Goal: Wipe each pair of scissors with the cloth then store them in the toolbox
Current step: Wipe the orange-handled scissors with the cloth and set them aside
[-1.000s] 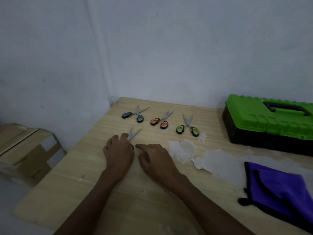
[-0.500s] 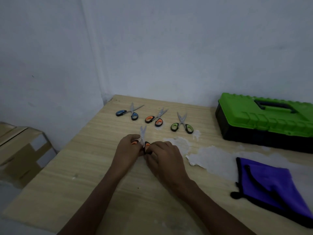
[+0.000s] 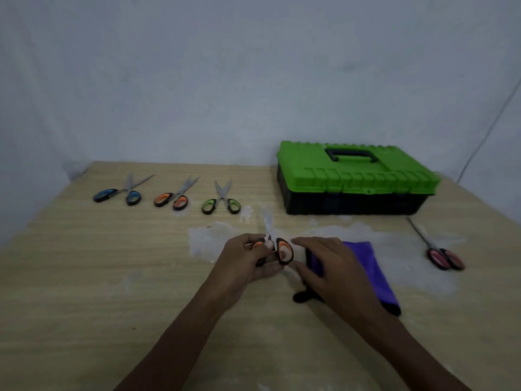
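Observation:
My left hand (image 3: 248, 261) grips an orange-handled pair of scissors (image 3: 283, 251) above the table, blades pointing away from me. My right hand (image 3: 324, 266) hovers just right of it, fingers spread over the purple cloth (image 3: 375, 275); whether it touches the cloth I cannot tell. Three more pairs lie in a row at the back left: blue-handled scissors (image 3: 121, 193), a second orange-handled pair (image 3: 174, 197), and green-handled scissors (image 3: 221, 203). Red-handled scissors (image 3: 442, 255) lie at the right. The green-lidded toolbox (image 3: 355, 176) stands closed at the back right.
The wooden table (image 3: 84, 277) has pale worn patches around the middle and right. A grey wall runs right behind it. A thin cable (image 3: 485, 136) hangs down the wall at the far right.
The view has swung right, bringing the red-handled scissors into sight. My left hand has lifted the orange-handled scissors and carried them right; my right hand let go and moved over the cloth.

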Motion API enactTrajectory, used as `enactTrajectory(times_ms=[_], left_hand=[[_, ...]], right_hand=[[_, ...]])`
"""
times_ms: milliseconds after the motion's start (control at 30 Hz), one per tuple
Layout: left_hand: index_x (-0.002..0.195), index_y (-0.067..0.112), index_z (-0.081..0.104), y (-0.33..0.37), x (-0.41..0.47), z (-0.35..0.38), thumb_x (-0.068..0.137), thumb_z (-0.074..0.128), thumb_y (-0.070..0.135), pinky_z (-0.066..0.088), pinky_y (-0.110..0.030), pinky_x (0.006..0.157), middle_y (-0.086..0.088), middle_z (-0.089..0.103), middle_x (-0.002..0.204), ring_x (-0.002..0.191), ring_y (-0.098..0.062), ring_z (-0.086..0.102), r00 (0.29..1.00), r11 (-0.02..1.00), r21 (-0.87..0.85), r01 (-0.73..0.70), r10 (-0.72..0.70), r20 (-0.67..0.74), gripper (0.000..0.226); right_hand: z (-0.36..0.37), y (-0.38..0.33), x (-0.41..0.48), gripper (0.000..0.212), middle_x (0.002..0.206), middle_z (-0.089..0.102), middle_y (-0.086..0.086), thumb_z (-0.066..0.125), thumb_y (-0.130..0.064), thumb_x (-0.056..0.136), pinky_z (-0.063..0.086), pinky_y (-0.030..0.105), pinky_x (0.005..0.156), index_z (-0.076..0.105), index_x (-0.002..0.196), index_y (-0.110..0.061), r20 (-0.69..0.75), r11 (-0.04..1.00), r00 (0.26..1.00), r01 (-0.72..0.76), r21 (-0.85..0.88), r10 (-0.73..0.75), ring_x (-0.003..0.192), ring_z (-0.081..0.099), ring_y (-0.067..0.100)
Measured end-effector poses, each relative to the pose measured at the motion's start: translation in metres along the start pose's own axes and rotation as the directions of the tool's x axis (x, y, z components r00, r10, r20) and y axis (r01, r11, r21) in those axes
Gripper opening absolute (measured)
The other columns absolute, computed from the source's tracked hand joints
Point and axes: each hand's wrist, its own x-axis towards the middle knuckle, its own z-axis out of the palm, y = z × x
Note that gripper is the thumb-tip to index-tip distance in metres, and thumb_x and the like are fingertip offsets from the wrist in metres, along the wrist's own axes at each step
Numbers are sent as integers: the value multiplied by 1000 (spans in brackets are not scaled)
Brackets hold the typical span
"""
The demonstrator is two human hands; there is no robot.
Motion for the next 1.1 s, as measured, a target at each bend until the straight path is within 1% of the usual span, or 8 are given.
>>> enactTrajectory(times_ms=[133,233,400,500,567,800,933,1100], left_hand=[[111,-2,61,-15,-3,26,94,61,4,61,-48,80,-21,72,102,88,-30,75,998,996,78,37,-40,38,18],[115,-2,60,-22,-6,33,93,64,6,61,-48,81,-24,70,110,93,-33,74,993,990,129,61,-73,92,24],[118,-3,59,-25,-11,39,90,67,7,62,-44,78,-27,68,113,95,-34,73,976,978,174,118,-147,160,31],[117,-3,60,-27,-13,48,86,71,5,61,-44,80,-23,70,111,95,-33,74,956,969,196,148,-191,223,33],[116,-2,60,-27,-12,56,85,72,3,62,-43,79,-21,71,109,93,-32,75,950,966,203,159,-206,235,34],[109,-5,66,-26,-5,76,88,68,1,61,-41,82,-21,75,101,93,-31,75,924,950,240,200,-264,276,22],[108,-3,64,-30,-5,80,90,65,1,60,-41,85,-20,76,100,93,-31,75,910,938,229,260,-318,267,18],[112,-5,64,-31,-5,78,93,61,2,62,-35,78,-19,75,104,96,-30,75,889,929,197,314,-361,282,21]], right_hand=[[-16,34,-18,55,127,59,-3,63,-54,82,44,37,90,54,128,-25,111,949,975,-159,-273,195,115,52,24],[-18,48,-25,49,131,56,-9,60,-50,86,41,30,91,54,130,-30,169,952,965,-149,-267,199,116,50,17],[-36,63,-17,18,97,66,-9,53,-31,95,42,11,63,61,111,-30,45,942,944,-328,71,326,83,58,5],[-54,77,-13,2,79,61,1,57,-22,92,40,17,56,57,93,-20,-136,867,877,-413,279,461,71,57,11],[-63,84,-13,9,76,57,8,59,-19,91,37,17,54,55,88,-11,-202,824,835,-413,387,513,67,53,14],[-69,84,-19,7,78,63,-4,55,-18,94,46,32,64,58,95,-24,-98,859,919,-313,405,381,73,60,11],[-64,85,-24,13,82,65,-13,53,-17,95,47,22,64,61,102,-26,-36,914,959,-258,314,283,77,60,1],[-71,90,-19,21,85,66,-16,53,-21,97,45,13,61,60,114,-30,-144,921,935,-278,271,324,78,59,-3]])
